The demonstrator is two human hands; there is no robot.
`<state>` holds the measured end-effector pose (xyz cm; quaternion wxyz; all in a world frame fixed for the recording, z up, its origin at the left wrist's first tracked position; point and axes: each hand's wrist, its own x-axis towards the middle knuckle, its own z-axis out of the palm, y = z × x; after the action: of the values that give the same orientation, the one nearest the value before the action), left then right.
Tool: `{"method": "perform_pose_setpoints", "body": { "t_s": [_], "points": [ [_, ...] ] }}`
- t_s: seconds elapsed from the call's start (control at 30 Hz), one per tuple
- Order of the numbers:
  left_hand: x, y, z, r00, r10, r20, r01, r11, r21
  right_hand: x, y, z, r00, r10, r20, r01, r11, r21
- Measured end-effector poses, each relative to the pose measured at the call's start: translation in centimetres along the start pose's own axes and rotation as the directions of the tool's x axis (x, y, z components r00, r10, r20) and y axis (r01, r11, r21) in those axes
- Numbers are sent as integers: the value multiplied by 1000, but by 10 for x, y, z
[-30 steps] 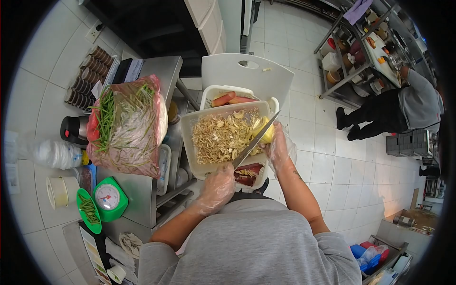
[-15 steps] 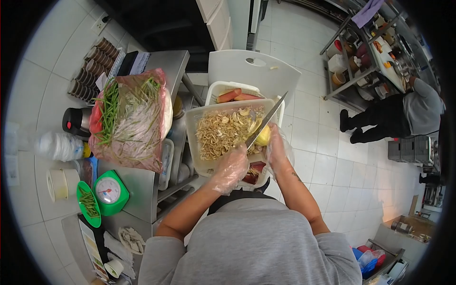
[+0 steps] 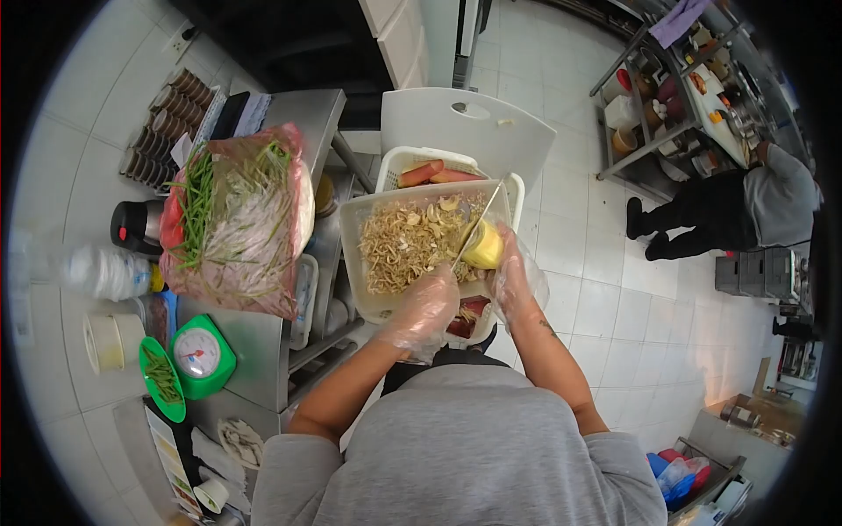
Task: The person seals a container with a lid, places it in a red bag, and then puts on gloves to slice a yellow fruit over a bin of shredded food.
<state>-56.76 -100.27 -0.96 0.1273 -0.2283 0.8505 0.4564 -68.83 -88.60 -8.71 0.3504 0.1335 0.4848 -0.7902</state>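
My left hand [image 3: 428,302], in a clear plastic glove, is closed around the handle of a long knife [image 3: 488,207]. The blade stands edge-on at the cut end of a yellow piece [image 3: 484,246] that looks like a peeled banana blossom. My gloved right hand [image 3: 516,279] grips this piece from the right. Both hands are over a translucent white tub [image 3: 353,230] with a heap of thin pale shreds and slices [image 3: 405,245]. Under the tub stands a white basket [image 3: 396,158] with reddish pieces [image 3: 423,173] at its far end.
On the steel table [image 3: 309,112] at left lies a pink plastic bag [image 3: 250,237] with green stalks. A green scale [image 3: 203,355] and a green dish of cut beans [image 3: 161,379] are nearer. A white chair [image 3: 517,136] stands beyond the basket. A person [image 3: 781,197] works at the far right.
The knife has turned from showing its flat side to edge-on at the yellow piece. The piece now shows a flat cut face towards the blade.
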Motion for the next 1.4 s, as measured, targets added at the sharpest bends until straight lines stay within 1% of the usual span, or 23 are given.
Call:
{"method": "perform_pose_setpoints", "body": {
  "t_s": [0.03,0.07,0.13,0.17,0.23,0.27,0.33,0.37,0.43,0.53,0.63,0.73,0.77,0.83,0.87,0.93,0.97,1.07,1.13,1.17,1.27,1.37,1.4],
  "points": [
    [-2,-2,-4,1000,22,1,-22,996,-82,-1,-6,0,999,30,26,-31,999,18],
    [-4,-6,-6,1000,8,8,-7,992,-124,-3,-14,-1,997,59,55,-60,998,33],
    [-7,-16,-8,1000,-20,19,23,978,-209,-3,-24,-5,995,48,83,-54,996,67],
    [-9,-21,-9,1000,-12,-4,11,977,-211,-3,-27,-5,994,47,99,-55,995,83],
    [-12,-27,-10,999,1,-51,-12,977,-214,-2,-27,6,999,41,21,-43,990,134],
    [-13,-27,-10,999,-28,-33,21,980,-197,-1,-26,9,999,41,-19,-37,987,159],
    [-19,-18,-13,996,-87,-4,85,983,-165,4,-21,6,996,55,73,-65,989,136],
    [-21,-13,-15,992,-126,30,130,974,-183,9,-16,4,990,63,123,-78,989,122],
    [-23,-5,-17,974,-203,104,221,951,-215,22,-3,0,989,109,100,-119,988,99],
    [-28,-34,-2,998,-24,-50,19,995,-103,29,9,-6,988,148,44,-151,986,67],
    [-30,-57,3,1000,-5,-2,5,999,31,35,17,-7,981,191,31,-193,978,76],
    [-36,-60,-7,988,-117,103,118,993,-4,47,28,-17,964,257,69,-265,954,143],
    [-38,-59,-11,976,-178,121,191,975,-109,53,32,-22,957,277,88,-289,942,172],
    [-44,-60,-14,940,-292,177,335,889,-311,54,30,-35,935,290,204,-330,921,206],
    [-46,-64,-14,966,-235,109,252,949,-190,56,31,-39,919,293,263,-353,909,220],
    [-50,-73,-15,996,-91,2,90,993,82,35,7,-21,915,310,259,-353,926,136],
    [-52,-69,-15,996,-88,12,86,989,123,26,0,-14,913,318,254,-351,931,96],
    [-58,-49,-17,998,-61,30,52,969,240,35,8,-4,940,331,86,-341,920,193],
    [-60,-43,-16,999,-17,35,5,947,320,23,-2,14,950,311,-1,-307,938,160],
    [-59,-42,-15,999,-34,20,25,940,341,19,-5,20,953,298,-46,-289,946,144],
    [-56,-38,-7,996,-92,-10,89,919,383,22,4,19,966,239,-97,-222,962,158],
    [-43,-36,1,986,-167,-9,158,910,383,38,15,0,959,283,24,-283,946,158],
    [-37,-33,-2,983,-186,-3,173,908,382,40,11,-3,951,307,36,-308,939,152]
  ]
}}
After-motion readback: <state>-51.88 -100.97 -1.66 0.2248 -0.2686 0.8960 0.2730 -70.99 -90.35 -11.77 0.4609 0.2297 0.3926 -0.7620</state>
